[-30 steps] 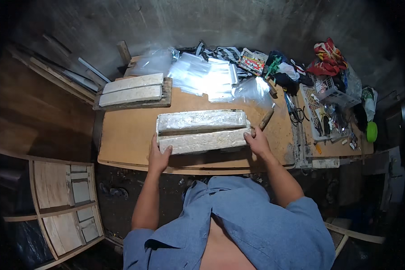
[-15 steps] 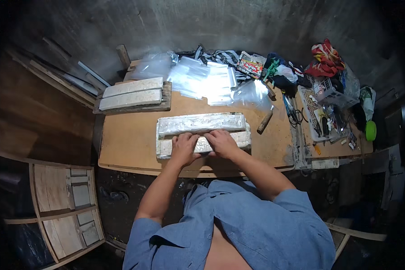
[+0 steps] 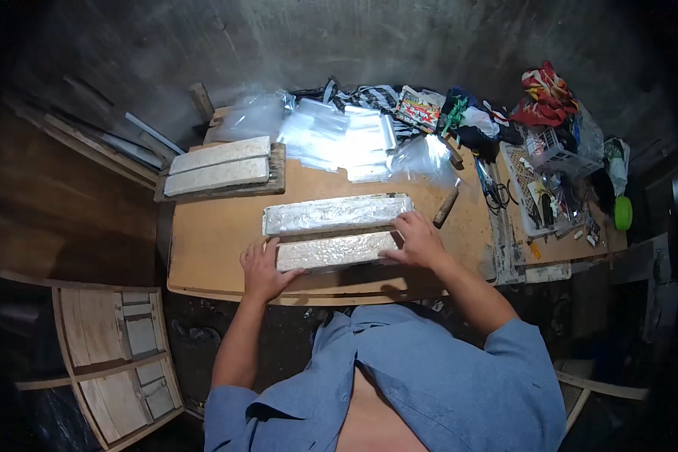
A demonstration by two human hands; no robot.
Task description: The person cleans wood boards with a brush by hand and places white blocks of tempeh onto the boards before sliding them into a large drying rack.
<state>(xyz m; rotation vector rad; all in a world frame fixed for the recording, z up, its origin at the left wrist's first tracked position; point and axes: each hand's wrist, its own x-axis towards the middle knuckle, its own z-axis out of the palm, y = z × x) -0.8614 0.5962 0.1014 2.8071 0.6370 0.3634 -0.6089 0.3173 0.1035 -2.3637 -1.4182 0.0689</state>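
Two long pale blocks wrapped in clear plastic lie side by side on the wooden table (image 3: 211,248). The near wrapped block (image 3: 331,251) is gripped at both ends: my left hand (image 3: 262,270) presses its left end and my right hand (image 3: 418,239) holds its right end. The far wrapped block (image 3: 337,213) lies just beyond it, touching or nearly touching, with my right fingers close to its right end.
Two unwrapped pale blocks (image 3: 218,166) rest on a wooden board at the table's back left. Clear plastic bags (image 3: 346,135) are piled at the back. A wooden-handled tool (image 3: 445,207), scissors (image 3: 493,192) and a cluttered tray (image 3: 542,188) sit right. A wooden frame (image 3: 117,354) stands lower left.
My hands were together on the middle of the near block half a second ago; they have now spread apart to its two ends. The near block has slid slightly toward me.
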